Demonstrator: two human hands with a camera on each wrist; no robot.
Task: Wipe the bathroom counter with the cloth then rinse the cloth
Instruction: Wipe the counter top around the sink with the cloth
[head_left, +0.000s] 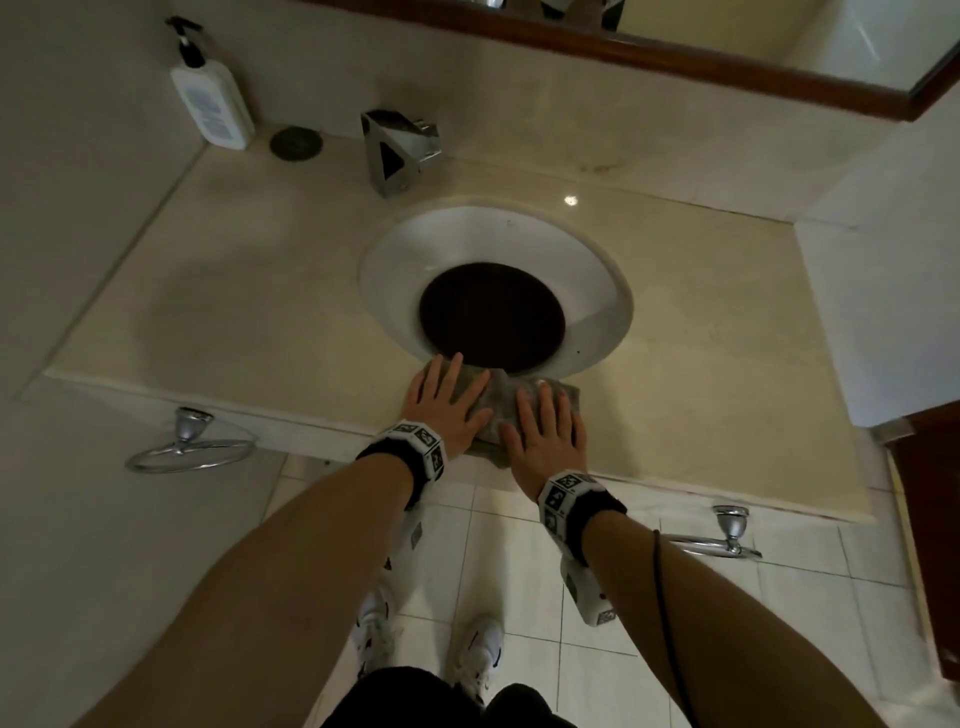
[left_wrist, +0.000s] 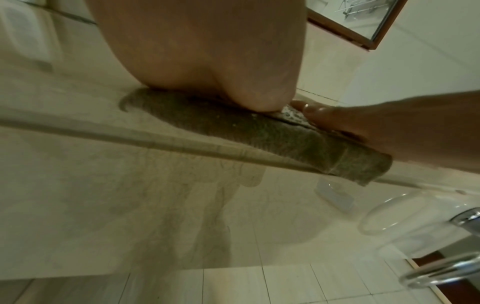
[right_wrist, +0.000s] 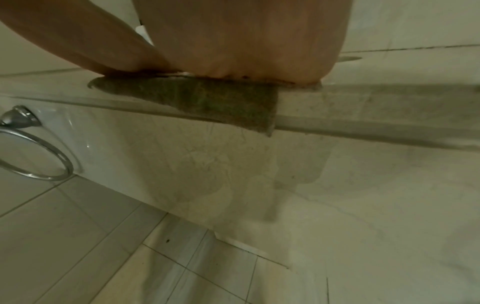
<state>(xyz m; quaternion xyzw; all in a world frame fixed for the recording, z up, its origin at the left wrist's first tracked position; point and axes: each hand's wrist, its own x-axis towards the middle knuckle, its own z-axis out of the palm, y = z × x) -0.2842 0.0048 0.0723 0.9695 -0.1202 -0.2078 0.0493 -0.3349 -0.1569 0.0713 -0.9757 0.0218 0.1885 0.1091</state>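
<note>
A grey-brown cloth lies flat on the beige counter, at its front edge just below the round white sink. My left hand presses flat on the cloth's left part with straight, spread fingers. My right hand presses flat on its right part in the same way. In the left wrist view the cloth overhangs the counter's edge under my palm. The right wrist view shows a corner of the cloth hanging over the front lip. The faucet stands behind the sink.
A white pump bottle and a dark round disc stand at the back left of the counter. Chrome towel rings hang from the counter's front face. A wood-framed mirror runs along the back wall. A white wall bounds the right.
</note>
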